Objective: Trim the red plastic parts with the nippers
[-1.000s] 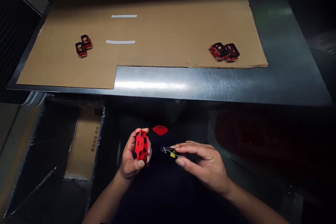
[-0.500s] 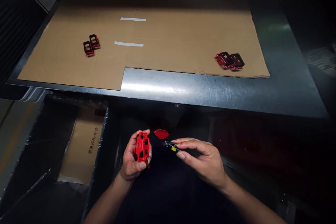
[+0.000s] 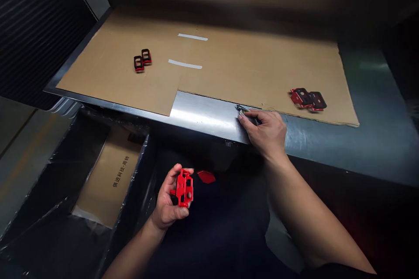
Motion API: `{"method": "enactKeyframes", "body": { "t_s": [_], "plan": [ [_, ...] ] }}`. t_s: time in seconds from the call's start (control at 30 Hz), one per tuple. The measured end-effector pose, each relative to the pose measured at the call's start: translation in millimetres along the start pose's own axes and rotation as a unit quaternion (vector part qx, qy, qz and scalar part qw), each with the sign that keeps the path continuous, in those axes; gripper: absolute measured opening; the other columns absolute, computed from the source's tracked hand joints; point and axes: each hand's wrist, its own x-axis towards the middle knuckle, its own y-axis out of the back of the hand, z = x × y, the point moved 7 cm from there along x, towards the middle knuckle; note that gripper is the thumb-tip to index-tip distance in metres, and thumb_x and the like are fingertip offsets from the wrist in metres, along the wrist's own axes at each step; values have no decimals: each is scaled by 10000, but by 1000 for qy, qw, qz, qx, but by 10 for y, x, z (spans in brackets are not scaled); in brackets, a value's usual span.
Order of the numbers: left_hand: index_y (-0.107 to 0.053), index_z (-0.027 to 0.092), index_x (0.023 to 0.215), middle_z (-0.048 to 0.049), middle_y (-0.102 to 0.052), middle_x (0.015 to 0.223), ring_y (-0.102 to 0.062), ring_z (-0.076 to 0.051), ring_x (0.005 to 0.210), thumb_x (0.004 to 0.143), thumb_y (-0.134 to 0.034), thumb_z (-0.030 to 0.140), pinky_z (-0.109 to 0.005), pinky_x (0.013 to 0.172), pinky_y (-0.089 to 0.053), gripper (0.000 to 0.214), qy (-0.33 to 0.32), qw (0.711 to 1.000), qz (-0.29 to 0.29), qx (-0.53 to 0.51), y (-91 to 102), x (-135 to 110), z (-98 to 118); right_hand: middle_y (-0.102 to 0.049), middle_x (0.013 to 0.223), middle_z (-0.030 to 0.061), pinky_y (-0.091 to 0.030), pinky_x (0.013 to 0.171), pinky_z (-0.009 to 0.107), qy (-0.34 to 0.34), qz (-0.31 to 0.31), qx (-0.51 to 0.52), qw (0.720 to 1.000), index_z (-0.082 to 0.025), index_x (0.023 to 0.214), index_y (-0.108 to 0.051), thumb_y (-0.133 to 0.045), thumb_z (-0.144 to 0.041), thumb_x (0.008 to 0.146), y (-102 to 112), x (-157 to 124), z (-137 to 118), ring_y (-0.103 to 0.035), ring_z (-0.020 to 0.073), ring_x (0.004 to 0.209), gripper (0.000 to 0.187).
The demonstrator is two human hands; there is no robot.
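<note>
My left hand (image 3: 168,205) is closed around a red plastic part with black openings (image 3: 184,188), held low in front of my lap. My right hand (image 3: 266,127) rests on the steel table (image 3: 209,115) near its front edge, fingers pinched on a thin metal tool (image 3: 242,109), likely tweezers, whose tip touches the table. A second red piece (image 3: 206,176) lies just right of the part in my left hand.
Brown cardboard (image 3: 229,65) covers most of the table. Two red-and-black parts (image 3: 142,59) sit on it at the left and a pair (image 3: 308,99) at the right. Two white tape strips (image 3: 185,64) lie mid-sheet. A plastic-lined box (image 3: 108,178) stands below left.
My right hand has moved from beside the red part up and forward onto the table, carrying the metal tool. The left hand stays low with the red part. The view has tilted up.
</note>
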Motion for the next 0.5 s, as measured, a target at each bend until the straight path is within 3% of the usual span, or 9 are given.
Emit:
{"method": "enactKeyframes", "body": {
  "t_s": [0.2, 0.5],
  "plan": [
    [-482, 350, 1442, -86, -572, 1368, -549, -110, 735, 683, -876, 343, -230, 584, -481, 854, 6, 1000, 8, 17, 56, 60, 7, -782, 978, 83, -493, 933, 464, 10, 8, -21, 1000, -207, 844, -753, -734, -328, 827, -34, -45, 12, -696, 281, 965, 124],
    [-517, 329, 1376, -107, -580, 1407, -585, -131, 757, 690, -867, 350, -221, 575, -502, 770, -16, 998, -37, 48, -55, 268, 214, -782, 975, 88, -496, 933, 439, 15, 30, -16, 999, -198, 834, -743, -699, -293, 826, -17, -45, 23, -693, 266, 959, 105]
  ]
}}
